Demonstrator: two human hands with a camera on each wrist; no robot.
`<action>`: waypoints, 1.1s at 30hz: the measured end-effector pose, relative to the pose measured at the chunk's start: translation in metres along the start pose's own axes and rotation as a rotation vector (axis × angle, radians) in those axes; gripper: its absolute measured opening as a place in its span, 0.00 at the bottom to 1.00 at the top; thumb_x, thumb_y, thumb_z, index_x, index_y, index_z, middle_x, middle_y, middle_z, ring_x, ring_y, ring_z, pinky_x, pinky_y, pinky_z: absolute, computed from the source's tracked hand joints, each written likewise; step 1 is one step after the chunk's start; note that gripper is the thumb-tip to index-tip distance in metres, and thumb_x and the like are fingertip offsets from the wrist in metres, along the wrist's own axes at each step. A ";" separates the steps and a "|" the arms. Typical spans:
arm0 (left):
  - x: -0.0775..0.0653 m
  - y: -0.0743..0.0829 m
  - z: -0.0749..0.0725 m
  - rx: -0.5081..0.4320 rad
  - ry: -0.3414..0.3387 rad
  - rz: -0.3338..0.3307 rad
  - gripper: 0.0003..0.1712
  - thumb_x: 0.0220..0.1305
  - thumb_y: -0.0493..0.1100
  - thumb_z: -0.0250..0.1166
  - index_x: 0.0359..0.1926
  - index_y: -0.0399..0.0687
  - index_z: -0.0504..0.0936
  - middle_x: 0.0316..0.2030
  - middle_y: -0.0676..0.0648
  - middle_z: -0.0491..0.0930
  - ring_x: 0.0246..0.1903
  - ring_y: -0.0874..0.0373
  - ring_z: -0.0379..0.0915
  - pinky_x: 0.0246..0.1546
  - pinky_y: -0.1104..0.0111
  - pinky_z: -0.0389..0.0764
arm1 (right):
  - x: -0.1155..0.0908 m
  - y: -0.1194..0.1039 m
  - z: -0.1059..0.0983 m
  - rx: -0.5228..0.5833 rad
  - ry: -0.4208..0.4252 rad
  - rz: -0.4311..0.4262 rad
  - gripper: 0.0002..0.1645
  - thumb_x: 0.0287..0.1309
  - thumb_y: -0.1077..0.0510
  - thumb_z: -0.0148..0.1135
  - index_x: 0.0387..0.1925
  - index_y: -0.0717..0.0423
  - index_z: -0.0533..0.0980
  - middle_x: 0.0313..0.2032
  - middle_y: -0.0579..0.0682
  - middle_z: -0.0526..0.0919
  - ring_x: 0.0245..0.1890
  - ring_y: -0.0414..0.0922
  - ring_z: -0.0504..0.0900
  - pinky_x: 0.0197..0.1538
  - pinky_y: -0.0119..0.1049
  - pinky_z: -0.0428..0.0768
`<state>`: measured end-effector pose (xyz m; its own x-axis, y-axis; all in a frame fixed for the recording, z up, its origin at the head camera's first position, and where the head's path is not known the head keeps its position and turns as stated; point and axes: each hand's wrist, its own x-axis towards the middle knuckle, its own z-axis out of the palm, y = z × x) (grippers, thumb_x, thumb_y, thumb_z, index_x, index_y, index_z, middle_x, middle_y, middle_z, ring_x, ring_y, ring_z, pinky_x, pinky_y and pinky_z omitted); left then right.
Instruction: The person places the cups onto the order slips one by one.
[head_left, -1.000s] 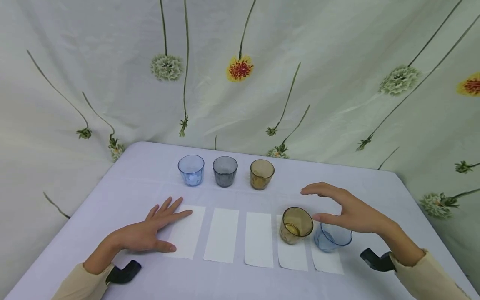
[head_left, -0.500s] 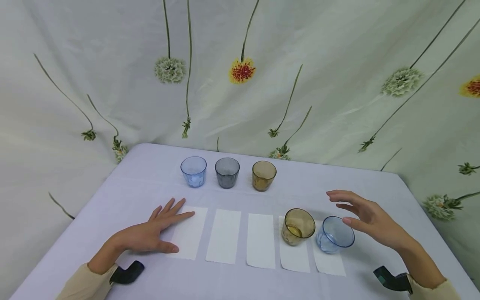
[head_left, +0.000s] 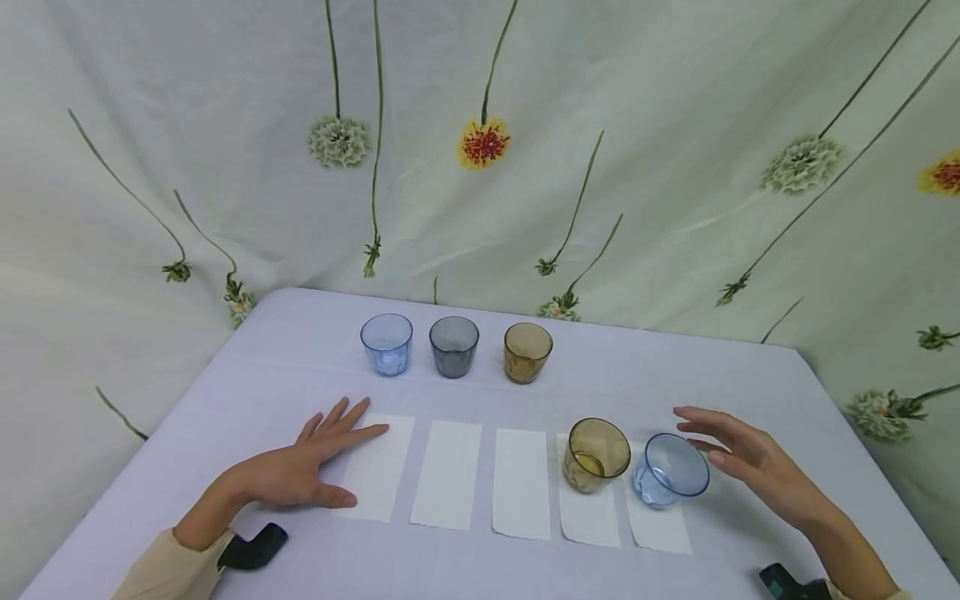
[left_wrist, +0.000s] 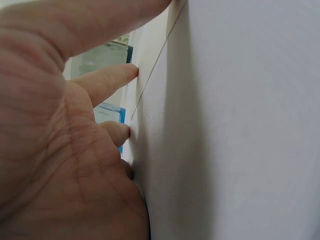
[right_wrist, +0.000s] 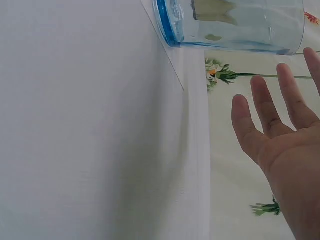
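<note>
My left hand [head_left: 296, 467] rests on the tabletop at the left, fingers spread, its fingertips over the edge of the leftmost white paper strip [head_left: 377, 471]. In the left wrist view, the fingertips touch the white surface. Just right of a blue glass [head_left: 670, 471], my right hand [head_left: 772, 471] hovers with loosely bent fingers and holds nothing. The right wrist view shows a gap between that hand's fingers and the blue glass [right_wrist: 240, 25]. This glass stands on the rightmost paper strip [head_left: 663, 533]. Beside it, an amber glass [head_left: 596, 454] stands on the neighbouring strip [head_left: 588, 525].
Along the back stand a second blue glass [head_left: 387, 344], a grey glass [head_left: 454, 347] and another amber glass [head_left: 527, 352]. Two more paper strips lie mid-table, one left [head_left: 446, 475] and one right [head_left: 521, 483]. A flower-printed cloth [head_left: 675, 167] hangs behind the white-covered table [head_left: 337, 567].
My right hand has moved right and towards me, from above the front blue glass to beside it. The glasses and my left hand have stayed in place; the head view has shifted slightly.
</note>
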<state>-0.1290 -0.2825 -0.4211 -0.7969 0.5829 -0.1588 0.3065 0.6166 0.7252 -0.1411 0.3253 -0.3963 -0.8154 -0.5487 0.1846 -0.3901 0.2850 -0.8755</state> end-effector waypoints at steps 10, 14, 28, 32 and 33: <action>0.001 -0.001 0.001 -0.018 0.000 0.010 0.52 0.56 0.57 0.73 0.77 0.56 0.59 0.79 0.35 0.30 0.75 0.32 0.11 0.68 0.40 0.13 | -0.009 0.017 0.004 0.089 -0.043 -0.041 0.30 0.70 0.76 0.40 0.72 0.68 0.59 0.70 0.63 0.66 0.70 0.38 0.69 0.64 0.21 0.68; 0.002 -0.002 0.001 -0.013 -0.002 0.002 0.52 0.55 0.57 0.73 0.77 0.57 0.59 0.79 0.35 0.31 0.75 0.32 0.12 0.68 0.38 0.14 | -0.010 0.020 0.004 0.091 -0.059 -0.017 0.29 0.71 0.75 0.39 0.72 0.66 0.60 0.71 0.60 0.67 0.71 0.36 0.66 0.65 0.21 0.66; 0.002 0.002 -0.004 -0.034 0.011 0.000 0.52 0.58 0.56 0.72 0.78 0.55 0.56 0.80 0.36 0.33 0.75 0.30 0.15 0.64 0.84 0.16 | -0.012 0.019 0.006 0.132 -0.093 0.108 0.29 0.72 0.71 0.43 0.73 0.62 0.60 0.71 0.47 0.68 0.68 0.30 0.68 0.62 0.24 0.71; -0.002 0.010 -0.008 -0.005 0.052 0.000 0.51 0.57 0.57 0.73 0.78 0.60 0.57 0.80 0.37 0.36 0.76 0.30 0.21 0.75 0.50 0.31 | -0.011 0.019 0.006 0.113 -0.104 0.122 0.30 0.73 0.70 0.43 0.73 0.60 0.59 0.71 0.46 0.68 0.66 0.33 0.71 0.61 0.26 0.74; -0.004 0.013 -0.010 0.008 0.067 0.006 0.51 0.57 0.58 0.73 0.77 0.62 0.57 0.80 0.37 0.37 0.77 0.31 0.23 0.73 0.41 0.36 | -0.010 0.019 0.006 0.115 -0.112 0.124 0.30 0.73 0.70 0.43 0.74 0.60 0.59 0.71 0.46 0.67 0.66 0.34 0.72 0.61 0.27 0.75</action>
<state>-0.1268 -0.2821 -0.4043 -0.8280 0.5501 -0.1088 0.3157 0.6176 0.7204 -0.1371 0.3313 -0.4176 -0.7990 -0.6007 0.0271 -0.2331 0.2679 -0.9348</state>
